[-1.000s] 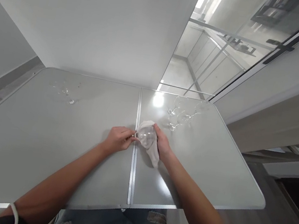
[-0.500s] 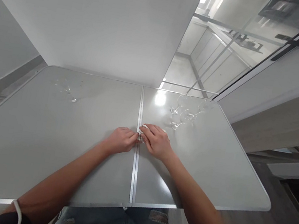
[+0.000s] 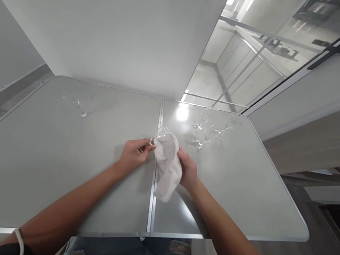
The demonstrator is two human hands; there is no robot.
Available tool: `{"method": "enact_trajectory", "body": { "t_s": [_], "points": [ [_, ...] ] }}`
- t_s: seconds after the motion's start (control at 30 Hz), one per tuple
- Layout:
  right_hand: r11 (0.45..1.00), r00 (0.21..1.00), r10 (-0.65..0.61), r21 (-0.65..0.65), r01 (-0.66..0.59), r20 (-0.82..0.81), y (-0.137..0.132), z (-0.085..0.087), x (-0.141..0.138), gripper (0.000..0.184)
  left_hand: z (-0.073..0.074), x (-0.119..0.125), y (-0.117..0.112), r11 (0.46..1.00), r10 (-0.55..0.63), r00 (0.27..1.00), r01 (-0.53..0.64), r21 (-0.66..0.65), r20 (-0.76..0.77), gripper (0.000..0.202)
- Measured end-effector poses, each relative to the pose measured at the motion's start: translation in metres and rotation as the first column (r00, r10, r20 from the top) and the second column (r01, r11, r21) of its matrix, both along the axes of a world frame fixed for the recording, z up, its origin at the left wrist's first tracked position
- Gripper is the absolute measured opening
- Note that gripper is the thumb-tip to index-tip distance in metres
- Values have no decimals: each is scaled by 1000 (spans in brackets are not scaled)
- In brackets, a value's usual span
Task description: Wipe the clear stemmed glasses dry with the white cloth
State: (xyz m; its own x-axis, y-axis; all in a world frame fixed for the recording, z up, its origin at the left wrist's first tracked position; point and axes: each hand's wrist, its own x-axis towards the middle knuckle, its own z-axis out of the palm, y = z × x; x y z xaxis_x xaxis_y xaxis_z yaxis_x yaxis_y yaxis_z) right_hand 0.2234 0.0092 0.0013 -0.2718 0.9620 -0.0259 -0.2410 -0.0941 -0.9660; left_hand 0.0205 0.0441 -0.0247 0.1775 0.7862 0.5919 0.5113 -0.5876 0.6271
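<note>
My left hand (image 3: 135,153) pinches the foot or stem end of a clear wine glass (image 3: 163,133) over the table's centre seam. The glass is tilted, its bowl pointing away from me and to the right. A white cloth (image 3: 167,172) hangs loosely from my right hand (image 3: 186,168), which is closed on its right side. The cloth lies against the bowl and covers part of it; whether any of it is inside the bowl I cannot tell.
Three clear wine glasses (image 3: 199,143) stand at the back right of the grey table (image 3: 52,168). Other clear glassware (image 3: 77,104) is at the back left. A white wall (image 3: 108,26) rises behind the table, with a glass-paned door (image 3: 249,62) to its right.
My hands were low together at the seam, cloth mostly hidden under the right. Now the glass and unfurled cloth show between them; the right hand has shifted right, the left slightly left.
</note>
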Motion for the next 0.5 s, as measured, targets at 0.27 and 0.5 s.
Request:
{"method": "enact_trajectory", "body": {
  "t_s": [0.27,0.5],
  "points": [
    [693,793,-380,714,-98,477,16,-11,6,70,1,5,-4,992,-128,991,127,-21,-39,39],
    [656,881,-311,751,-74,358,19,-8,13,63,2,3,-7,926,-305,952,292,-240,-21,37]
  ]
}}
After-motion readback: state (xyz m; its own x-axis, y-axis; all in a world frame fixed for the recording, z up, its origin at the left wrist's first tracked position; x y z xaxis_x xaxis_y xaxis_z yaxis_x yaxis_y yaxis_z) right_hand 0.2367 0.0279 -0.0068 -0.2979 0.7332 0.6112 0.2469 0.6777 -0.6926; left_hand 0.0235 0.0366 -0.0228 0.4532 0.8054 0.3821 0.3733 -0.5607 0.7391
